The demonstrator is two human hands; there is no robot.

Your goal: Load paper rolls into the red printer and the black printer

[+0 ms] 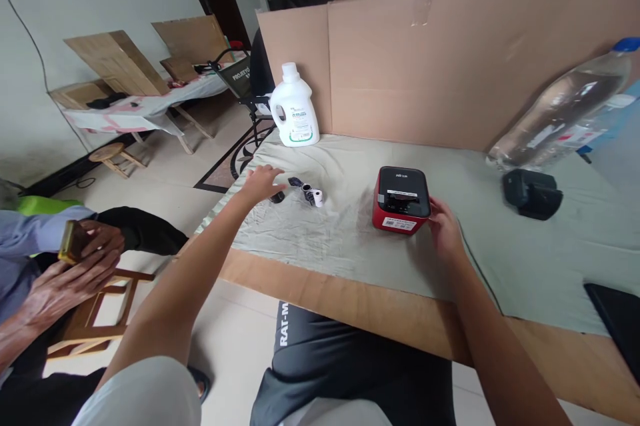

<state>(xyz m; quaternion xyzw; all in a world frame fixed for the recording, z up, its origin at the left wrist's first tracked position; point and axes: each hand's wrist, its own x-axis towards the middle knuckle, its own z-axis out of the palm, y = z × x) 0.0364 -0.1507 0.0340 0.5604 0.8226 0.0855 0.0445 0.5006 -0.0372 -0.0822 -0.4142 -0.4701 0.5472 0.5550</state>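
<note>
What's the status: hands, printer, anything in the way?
Left hand open, over small black part. Right hand touching red label printer, grip unclear. Paper roll between hands, white bottle behind.

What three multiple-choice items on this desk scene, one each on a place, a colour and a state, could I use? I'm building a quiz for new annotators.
1. Where does the white plastic jug stand?
A. On the floor
B. At the cloth's far left, against the brown cardboard wall
C. On the printer

2. What colour is the boxy label printer below its black top?
A. Red
B. Blue
C. Yellow

3. What is the right hand doing?
A. Lifting the clear water bottle
B. Resting in the lap
C. Touching the printer's right side

Key: 1 B, the jug stands by the cardboard; 2 A, its lower body is red; 3 C, the fingers lie against it, while the left hand hovers open near small black parts and a white roll.
</note>
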